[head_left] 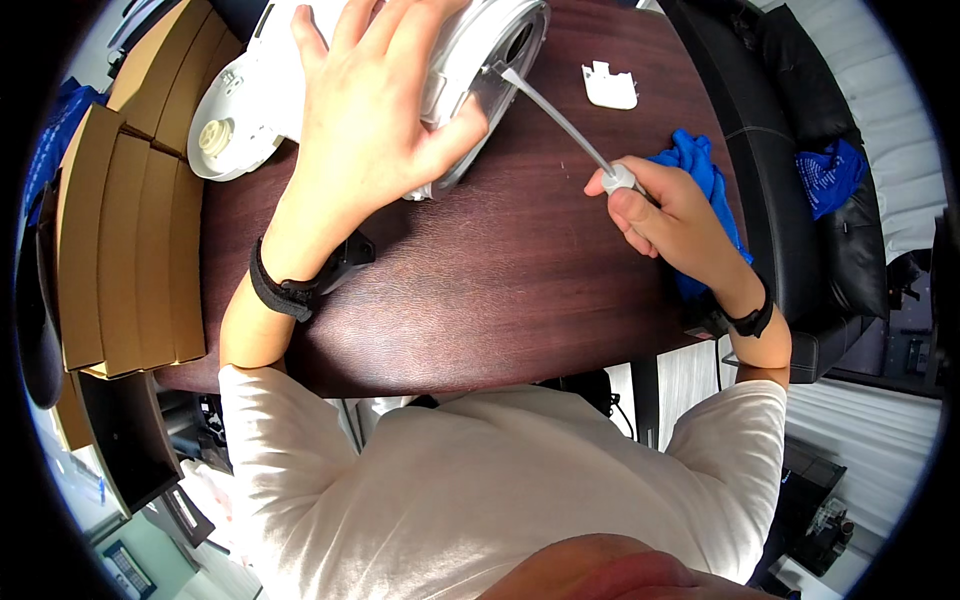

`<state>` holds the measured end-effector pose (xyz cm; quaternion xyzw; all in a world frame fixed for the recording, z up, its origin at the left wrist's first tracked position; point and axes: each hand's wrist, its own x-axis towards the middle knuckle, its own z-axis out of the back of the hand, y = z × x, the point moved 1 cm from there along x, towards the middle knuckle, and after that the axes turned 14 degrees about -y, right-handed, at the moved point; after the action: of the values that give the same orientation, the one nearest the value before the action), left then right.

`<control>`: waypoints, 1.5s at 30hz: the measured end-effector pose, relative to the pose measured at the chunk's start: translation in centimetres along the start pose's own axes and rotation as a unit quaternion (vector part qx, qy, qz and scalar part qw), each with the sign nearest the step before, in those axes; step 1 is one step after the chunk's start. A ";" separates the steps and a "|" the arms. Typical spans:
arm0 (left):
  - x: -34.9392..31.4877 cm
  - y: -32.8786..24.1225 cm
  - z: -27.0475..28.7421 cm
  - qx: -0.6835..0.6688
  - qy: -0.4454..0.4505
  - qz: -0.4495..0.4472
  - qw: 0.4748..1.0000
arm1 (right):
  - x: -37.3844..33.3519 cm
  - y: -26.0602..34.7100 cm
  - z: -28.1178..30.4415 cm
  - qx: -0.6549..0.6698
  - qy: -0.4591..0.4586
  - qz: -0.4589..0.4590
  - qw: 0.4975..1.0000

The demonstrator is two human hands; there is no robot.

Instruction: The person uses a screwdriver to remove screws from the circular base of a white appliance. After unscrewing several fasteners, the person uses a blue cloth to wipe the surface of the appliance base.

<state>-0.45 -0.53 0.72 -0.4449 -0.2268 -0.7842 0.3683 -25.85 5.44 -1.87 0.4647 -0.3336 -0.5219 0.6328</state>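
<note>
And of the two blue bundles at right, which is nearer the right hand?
The blue bundle on the table, partly behind the right hand; the other lies apart, on the black sofa.

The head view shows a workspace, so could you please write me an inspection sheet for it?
Surface: dark brown table, glossy where light falls.
Job's things: white appliance; slender tool, its tip at the appliance's ring-shaped end, contact unclear.
Clutter: small white piece; crumpled blue cloth near the right edge.
Left hand: spread on the appliance.
Right hand: closed around the tool's pale grip.
Cables: thin dark cable below the table's right side.
Surroundings: cardboard boxes left, black sofa right.
</note>
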 end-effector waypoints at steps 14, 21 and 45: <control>-0.1 -0.1 0.1 0.006 -0.002 -0.007 1.000 | -0.5 0.8 -0.2 0.052 0.030 -0.059 0.996; 0.0 -0.1 0.2 -0.004 -0.003 -0.008 1.000 | 0.5 0.0 -0.2 -0.304 -0.221 0.310 0.873; -0.1 -0.3 0.0 0.005 -0.007 -0.007 1.000 | -0.3 0.7 0.7 -0.020 -0.052 0.013 0.998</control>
<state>-0.62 -0.31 0.66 -0.4470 -0.2366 -0.7825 0.3632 -26.31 5.62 -0.98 0.4199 -0.3621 -0.5432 0.6305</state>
